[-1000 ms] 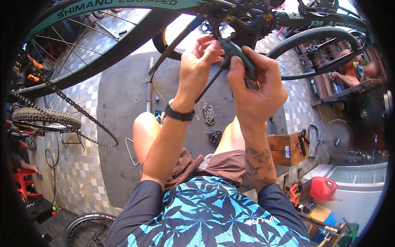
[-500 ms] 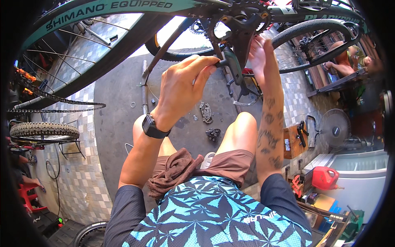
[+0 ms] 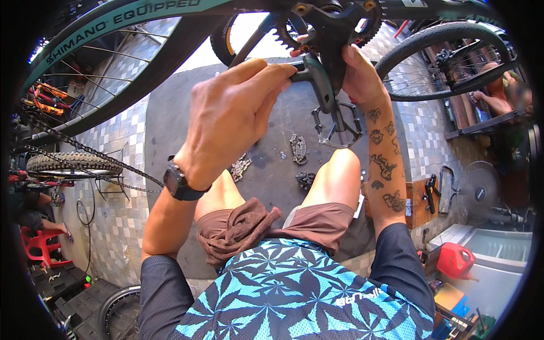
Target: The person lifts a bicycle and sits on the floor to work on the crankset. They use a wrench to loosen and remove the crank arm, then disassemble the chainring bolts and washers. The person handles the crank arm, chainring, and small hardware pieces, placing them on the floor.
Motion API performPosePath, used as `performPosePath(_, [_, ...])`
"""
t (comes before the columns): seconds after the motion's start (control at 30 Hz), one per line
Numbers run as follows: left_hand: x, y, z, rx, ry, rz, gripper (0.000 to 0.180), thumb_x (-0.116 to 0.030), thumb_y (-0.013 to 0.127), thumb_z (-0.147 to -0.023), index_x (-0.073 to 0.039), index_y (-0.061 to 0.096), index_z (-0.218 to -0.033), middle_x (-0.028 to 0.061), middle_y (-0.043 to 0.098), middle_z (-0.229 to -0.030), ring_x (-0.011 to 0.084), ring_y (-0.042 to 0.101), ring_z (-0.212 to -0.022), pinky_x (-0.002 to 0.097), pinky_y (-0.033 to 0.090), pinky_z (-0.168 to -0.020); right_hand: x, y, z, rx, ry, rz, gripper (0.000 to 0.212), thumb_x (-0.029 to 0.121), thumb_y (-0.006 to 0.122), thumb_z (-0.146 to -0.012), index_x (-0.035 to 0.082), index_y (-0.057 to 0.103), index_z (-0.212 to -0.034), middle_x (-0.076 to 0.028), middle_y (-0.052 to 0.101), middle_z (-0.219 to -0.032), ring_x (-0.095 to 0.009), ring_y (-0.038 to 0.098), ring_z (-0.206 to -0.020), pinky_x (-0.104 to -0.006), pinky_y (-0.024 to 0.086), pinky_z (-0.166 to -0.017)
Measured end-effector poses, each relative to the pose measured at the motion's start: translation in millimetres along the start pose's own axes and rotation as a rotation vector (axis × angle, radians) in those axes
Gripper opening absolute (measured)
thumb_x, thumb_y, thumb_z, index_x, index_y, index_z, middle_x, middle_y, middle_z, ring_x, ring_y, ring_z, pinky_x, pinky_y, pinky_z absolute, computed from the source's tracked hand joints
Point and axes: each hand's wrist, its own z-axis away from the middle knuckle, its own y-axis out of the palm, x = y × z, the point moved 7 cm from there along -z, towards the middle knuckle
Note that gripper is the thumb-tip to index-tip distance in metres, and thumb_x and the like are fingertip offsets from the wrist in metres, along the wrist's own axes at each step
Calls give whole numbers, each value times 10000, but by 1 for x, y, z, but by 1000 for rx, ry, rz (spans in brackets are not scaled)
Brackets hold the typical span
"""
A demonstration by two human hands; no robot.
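Note:
In my left hand, finger and thumb pinch the stub of a dark L-shaped piece with a rounded, slotted lower end. This piece lies against the crank arm of a bicycle; I cannot tell whether it is fastened there. My right hand is closed around the crank arm, thumb on the near side and some fingertips showing behind it. A toothed chainring sits above my left fingers. From the arm's lower end hangs a metal platform pedal.
Loose chain and a dark mechanical part lie on the grey mat between my legs. A bicycle wheel stands at the right. Pliers rest on a wooden box beside a fan. A chain loop hangs at the left.
My right hand has gone from lying loosely beside the crank arm to wrapping round it. My left hand keeps its pinch and appears lower and further left; the whole view has shifted.

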Motion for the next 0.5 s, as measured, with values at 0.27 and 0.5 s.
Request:
performPosePath(0.27, [-30, -1, -15, 235, 114, -564, 309, -64, 667, -833, -149, 728, -1124, 37, 669, -886, 256, 712, -818, 380, 555, -656, 15, 9, 2, -18, 74, -103, 521, 489, 649, -1015, 5, 669, -1206, -98, 725, -954, -133, 667, -772, -262, 552, -712])
performPosePath(0.5, [-32, 9, -16, 228, 51, -440, 175, -102, 671, -884, -78, 686, -1057, 62, 697, -954, 289, 716, -800, 419, 565, -657, 7, 12, 10, -77, 86, -119, 502, 495, 665, -1002, 3, 661, -1106, -81, 671, -837, -125, 624, -730, -258, 513, -679])
